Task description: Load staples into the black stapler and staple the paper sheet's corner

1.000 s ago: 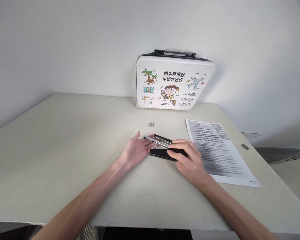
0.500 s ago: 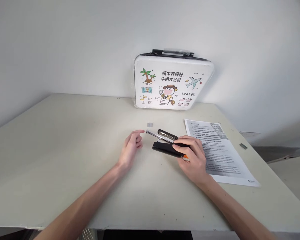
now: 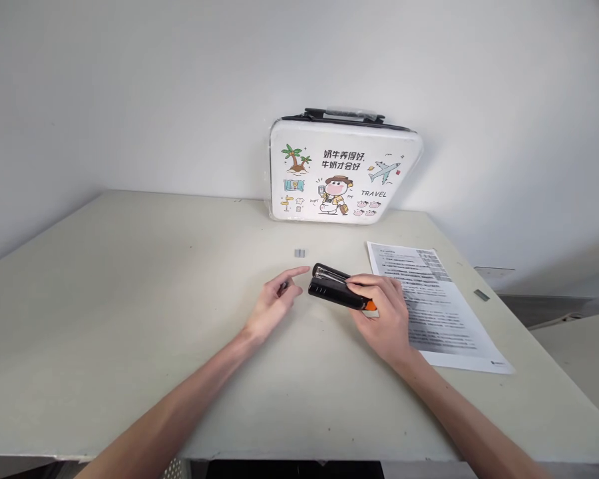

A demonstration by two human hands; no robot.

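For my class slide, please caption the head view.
Over a pale table, the right hand grips a black stapler while the left hand points toward its free end.

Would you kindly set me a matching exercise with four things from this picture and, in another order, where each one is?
Things:
1. Black stapler
2. Printed sheet
3. White case
4. Pair of small grey strips

Places:
A. At the back of the table, near the wall
B. In the right hand
C. Between case and stapler
D. Flat, right of the stapler

Pairs: 1-B, 2-D, 3-A, 4-C
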